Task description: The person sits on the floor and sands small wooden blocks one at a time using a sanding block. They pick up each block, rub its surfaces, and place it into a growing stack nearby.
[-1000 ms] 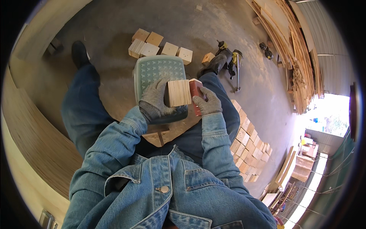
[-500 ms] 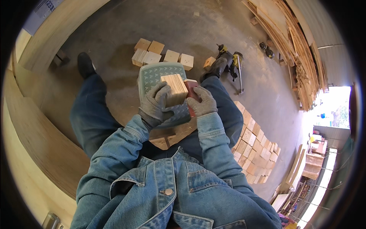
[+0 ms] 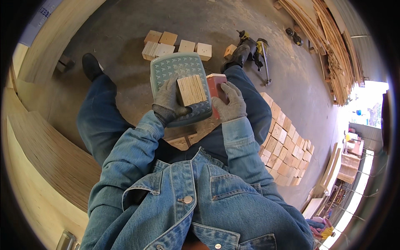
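Observation:
My gloved left hand (image 3: 170, 101) grips a squared block of layered plywood (image 3: 193, 90) from its left side, over the top of a grey-green plastic stool (image 3: 177, 62) with raised bumps. The striped edge of the layers faces up. In my gloved right hand (image 3: 231, 104) is a sanding block (image 3: 215, 86), a pale piece with a red-brown wrap, closed between thumb and fingers. It is held just right of the plywood block, with a small gap between them. The stool stands between my legs; its front part is partly covered by my left hand.
Several wooden blocks (image 3: 159, 45) sit on the floor beyond the stool. A large array of blocks (image 3: 287, 146) lies to the right of my leg. Cordless power tools (image 3: 254, 48) rest by my right shoe. Plywood panels (image 3: 50, 154) border the left; stacked boards (image 3: 333, 54) fill the far right.
The sanding block has come away from the plywood block and shifted right with my right hand. The plywood block has turned slightly in my left hand. The whole view has shifted a little.

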